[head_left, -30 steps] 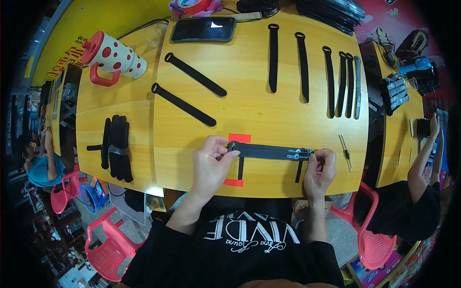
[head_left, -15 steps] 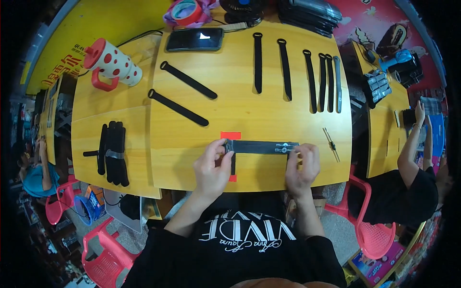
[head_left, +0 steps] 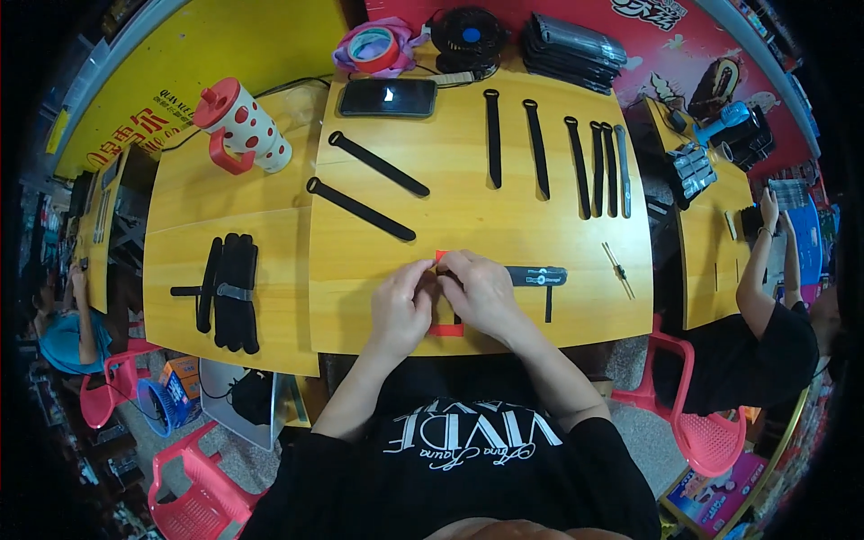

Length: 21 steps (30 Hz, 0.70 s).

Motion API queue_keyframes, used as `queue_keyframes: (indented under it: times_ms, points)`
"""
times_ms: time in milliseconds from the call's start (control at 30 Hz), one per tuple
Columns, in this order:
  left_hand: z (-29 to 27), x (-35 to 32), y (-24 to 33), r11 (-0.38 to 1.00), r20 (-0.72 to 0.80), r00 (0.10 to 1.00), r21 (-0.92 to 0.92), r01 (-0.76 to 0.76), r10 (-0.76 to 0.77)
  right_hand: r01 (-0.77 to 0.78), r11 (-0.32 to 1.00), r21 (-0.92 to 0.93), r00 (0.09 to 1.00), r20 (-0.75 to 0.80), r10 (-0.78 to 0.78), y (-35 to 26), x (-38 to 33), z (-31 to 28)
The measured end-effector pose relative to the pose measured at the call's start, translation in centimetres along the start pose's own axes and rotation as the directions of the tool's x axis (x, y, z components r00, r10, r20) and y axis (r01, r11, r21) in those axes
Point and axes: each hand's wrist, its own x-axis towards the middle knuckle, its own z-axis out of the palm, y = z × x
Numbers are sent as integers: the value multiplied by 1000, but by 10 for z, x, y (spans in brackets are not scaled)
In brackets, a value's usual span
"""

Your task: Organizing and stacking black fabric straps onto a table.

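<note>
My left hand (head_left: 403, 304) and my right hand (head_left: 484, 292) meet over the left end of a flat black printed strip (head_left: 538, 276) near the table's front edge. Both have their fingers closed in a pinch on that end, which they largely cover. The strip's right end lies free, showing a pale printed mark. A narrow black piece (head_left: 549, 304) runs from it toward me. Red tape (head_left: 447, 330) shows on the table by my fingers.
Black cable ties with looped ends (head_left: 380, 164) lie spread farther up the table (head_left: 486, 220). Left stand a bundle of black straps (head_left: 236, 310) and a dotted tumbler (head_left: 247, 126). A phone (head_left: 387, 97), fan (head_left: 468, 36) and stacked black packages (head_left: 576, 54) line the back.
My right hand has let go of the strip's right end and moved left to join my left hand at the other end. The view has shifted slightly.
</note>
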Motion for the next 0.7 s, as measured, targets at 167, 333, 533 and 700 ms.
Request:
queue_keyframes:
  times_ms: [167,333,533,700]
  points:
    - [3,16,2,967,-147,973,206,-148,180,-78,987,142,994,-62,87,-1,0,2]
    - [6,19,15,921,-140,988,390,-5,64,-130,942,310,979,-110,171,-1,-3,-1]
    - [9,19,16,918,-109,993,397,-4,51,-67,887,457,923,-309,229,35,-36,-33]
    - [10,17,18,915,-115,992,403,-2,53,-156,826,542,793,-430,432,76,-87,-100]
